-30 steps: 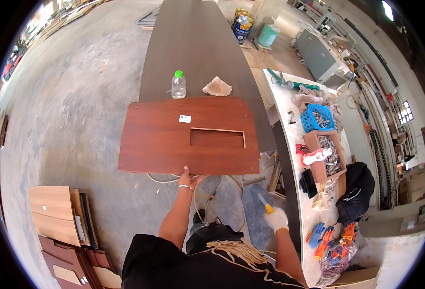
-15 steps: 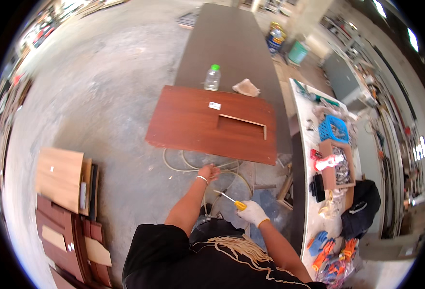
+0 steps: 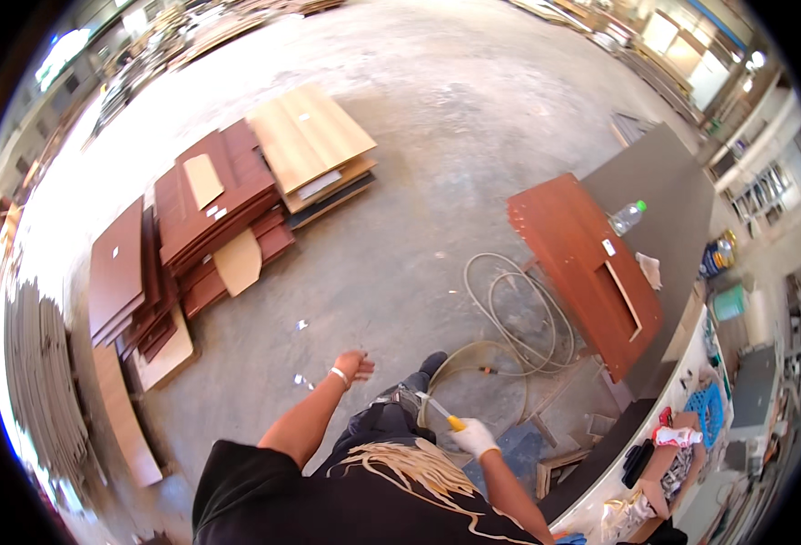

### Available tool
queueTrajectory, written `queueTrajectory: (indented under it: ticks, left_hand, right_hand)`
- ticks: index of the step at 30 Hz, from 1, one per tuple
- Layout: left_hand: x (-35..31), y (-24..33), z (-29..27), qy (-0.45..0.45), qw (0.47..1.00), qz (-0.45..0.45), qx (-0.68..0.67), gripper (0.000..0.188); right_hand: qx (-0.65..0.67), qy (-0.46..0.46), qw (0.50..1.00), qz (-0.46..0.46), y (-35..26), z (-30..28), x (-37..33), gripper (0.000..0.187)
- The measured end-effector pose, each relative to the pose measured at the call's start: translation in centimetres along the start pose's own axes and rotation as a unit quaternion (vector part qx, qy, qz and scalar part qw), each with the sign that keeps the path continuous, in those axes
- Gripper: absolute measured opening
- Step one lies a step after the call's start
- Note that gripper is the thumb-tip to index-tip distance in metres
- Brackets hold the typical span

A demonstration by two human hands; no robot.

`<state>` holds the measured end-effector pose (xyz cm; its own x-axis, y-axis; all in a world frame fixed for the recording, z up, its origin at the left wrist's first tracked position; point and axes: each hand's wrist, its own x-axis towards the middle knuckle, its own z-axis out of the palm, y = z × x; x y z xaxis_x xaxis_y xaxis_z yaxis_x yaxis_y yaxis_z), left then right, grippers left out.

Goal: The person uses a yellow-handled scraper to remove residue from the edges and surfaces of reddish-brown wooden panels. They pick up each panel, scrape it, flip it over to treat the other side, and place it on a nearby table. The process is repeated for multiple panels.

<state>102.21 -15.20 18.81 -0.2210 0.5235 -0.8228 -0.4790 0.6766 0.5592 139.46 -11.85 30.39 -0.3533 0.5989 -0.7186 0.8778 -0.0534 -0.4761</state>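
My right hand (image 3: 476, 438), in a white glove, is closed around the yellow handle of a screwdriver (image 3: 456, 423). Its thin metal shaft points up and to the left, over my dark trousers. My left hand (image 3: 355, 366) is bare, with a white band at the wrist. It hangs over the concrete floor with its fingers loosely apart and holds nothing. To the right, a reddish-brown wood panel (image 3: 568, 245) with a rectangular cutout lies across a long grey-brown table (image 3: 664, 173). A clear bottle (image 3: 627, 218) with a green cap and a pale cloth (image 3: 648, 270) are beside the panel.
A coiled hose (image 3: 546, 313) lies on the floor between me and the panel. Stacked dark-red boards (image 3: 205, 195) and light wood boards (image 3: 310, 136) lie at the left. At the lower right, a white workbench (image 3: 591, 504) carries a blue basket (image 3: 707, 411) and a hardware box (image 3: 673, 463).
My view has swung left, so the panel and table now appear at the right and the board stacks nearer the middle. The screwdriver stays in my right hand; my left hand has moved away from the panel.
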Motion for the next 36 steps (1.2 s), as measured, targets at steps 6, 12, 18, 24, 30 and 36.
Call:
queueTrajectory:
  ticks: [6,12,18,24,30,36]
  left_hand:
    - [-9.2,-7.4,-6.8,0.056,0.996,0.048,-0.052,0.036]
    - [-8.7,-11.9,-12.6,-0.021,0.993,0.106,0.046,0.029]
    - [-10.5,-13.6,-19.9,0.097,0.994,0.036,0.032,0.027]
    - [-10.4,-18.0,-29.0,0.184,0.979,-0.079,0.045,0.021]
    - [-8.1,-15.1,-25.9,0.199,0.979,-0.032,0.023,0.020]
    - [-5.8,-10.6,-17.6,0.178,0.980,-0.034,-0.082,0.023]
  right_hand:
    - [-0.081,-0.068,0.987,-0.122,-7.6,8.1,-0.1,0.033]
    - [-0.043,-0.041,0.997,-0.048,-4.9,7.8,3.4,0.029]
    - [-0.025,0.084,0.974,0.211,7.2,7.1,3.2,0.034]
    - [0.075,0.041,0.950,0.302,8.9,5.0,2.1,0.015]
    - [0.060,0.037,0.952,0.297,7.4,-2.6,8.4,0.016]
    - [-0.180,0.120,0.965,0.149,5.0,-18.2,18.8,0.028]
